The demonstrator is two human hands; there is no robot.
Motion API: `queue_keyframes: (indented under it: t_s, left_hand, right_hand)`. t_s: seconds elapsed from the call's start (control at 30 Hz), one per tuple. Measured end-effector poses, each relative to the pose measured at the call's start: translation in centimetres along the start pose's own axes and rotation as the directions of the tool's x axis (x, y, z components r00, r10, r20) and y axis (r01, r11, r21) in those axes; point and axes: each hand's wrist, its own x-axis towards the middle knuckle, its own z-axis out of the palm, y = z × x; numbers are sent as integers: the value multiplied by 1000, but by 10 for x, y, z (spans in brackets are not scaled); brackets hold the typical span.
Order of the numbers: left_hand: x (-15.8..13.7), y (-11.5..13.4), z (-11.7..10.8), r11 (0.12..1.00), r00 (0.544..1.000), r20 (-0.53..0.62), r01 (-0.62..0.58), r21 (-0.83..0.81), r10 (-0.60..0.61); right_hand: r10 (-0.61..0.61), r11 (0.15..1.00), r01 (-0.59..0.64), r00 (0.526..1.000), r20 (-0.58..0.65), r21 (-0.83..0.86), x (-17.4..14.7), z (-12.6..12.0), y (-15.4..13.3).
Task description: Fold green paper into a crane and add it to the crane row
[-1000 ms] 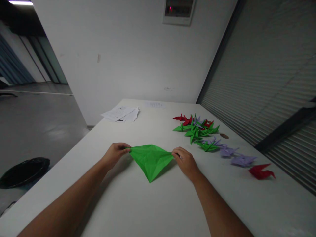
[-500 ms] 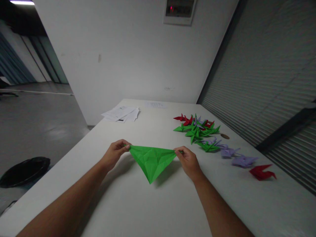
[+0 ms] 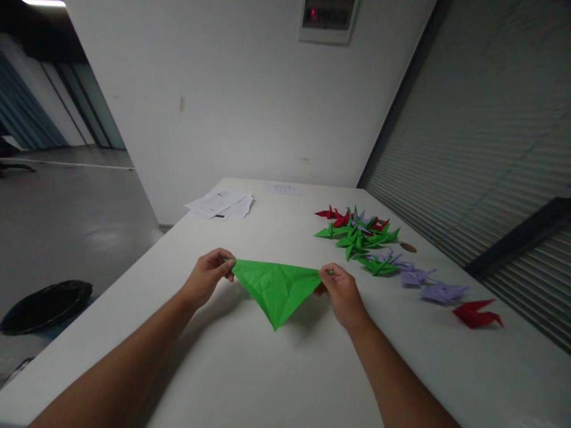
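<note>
A creased green sheet of origami paper (image 3: 276,289) is stretched between my two hands above the white table (image 3: 250,374), showing as a triangle with one point hanging toward me. My left hand (image 3: 210,274) pinches its left corner between thumb and fingers. At the opposite corner, my right hand (image 3: 341,289) pinches the paper in the same way. Fold lines cross the middle of the sheet. A shadow falls on the tabletop beneath it.
Folded paper cranes lie on the right: green ones (image 3: 357,241), purple ones (image 3: 444,292) and a red one (image 3: 477,314) nearest me. Printed sheets (image 3: 220,205) rest at the far left. A black-lined bin (image 3: 47,306) stands left of the table; blinds (image 3: 486,137) flank its right.
Both hands still hold the green paper by its corners. My right hand has shifted slightly right, and the sheet is pulled a little wider. The whole view has moved slightly.
</note>
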Motion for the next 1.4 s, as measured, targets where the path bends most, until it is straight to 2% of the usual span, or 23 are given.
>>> queue_keyframes:
  t_s: [0.1,0.23,0.47,0.57,0.63,0.7,0.77,0.83,0.9,0.97,1.03,1.1,1.17,1.27,1.4]
  left_hand:
    - [2,-3,0,997,997,-13,77,-5,-77]
    - [3,-10,-2,978,982,-9,189,91,-189]
    - [7,-22,-10,910,978,0,194,367,-208]
    - [10,-26,-13,831,996,9,69,552,-88]
    - [10,-26,-11,727,996,76,-91,680,53]
    - [8,-22,-5,603,971,155,-234,763,181]
    - [3,-16,3,467,947,177,-289,836,268]
    - [-3,-9,11,379,937,209,-308,873,280]
    - [-8,-4,17,419,909,351,-416,807,226]
    - [-11,-2,21,533,832,535,-524,665,151]
    - [-14,-4,25,632,749,656,-553,543,93]
    - [-16,-7,28,674,711,702,-539,506,41]
    - [-18,-11,31,670,701,713,-527,523,-6]
    - [-20,-15,35,630,706,708,-538,560,-26]
    - [-22,-17,39,516,710,704,-597,615,-18]
  right_hand:
    - [90,996,-90,996,-22,-22,2,2,6]
    - [168,971,-166,986,-6,-170,4,1,12]
    - [259,897,-211,963,76,-387,3,-2,18]
    - [247,892,-185,964,102,-413,3,-2,22]
    - [236,890,-170,966,108,-423,4,-2,24]
    - [233,884,-164,966,110,-437,5,-1,26]
    - [228,876,-152,967,115,-457,5,-1,27]
    - [213,871,-132,969,121,-474,5,-1,26]
    - [207,864,-123,971,123,-488,4,0,25]
    - [210,856,-121,970,124,-502,4,1,24]
    - [214,847,-121,969,124,-518,3,1,23]
    - [207,827,-107,971,122,-552,2,1,21]
    - [162,771,-50,979,120,-635,1,0,20]
    - [79,615,64,987,143,-786,0,-2,19]
    - [-54,467,187,982,183,-864,0,-4,20]
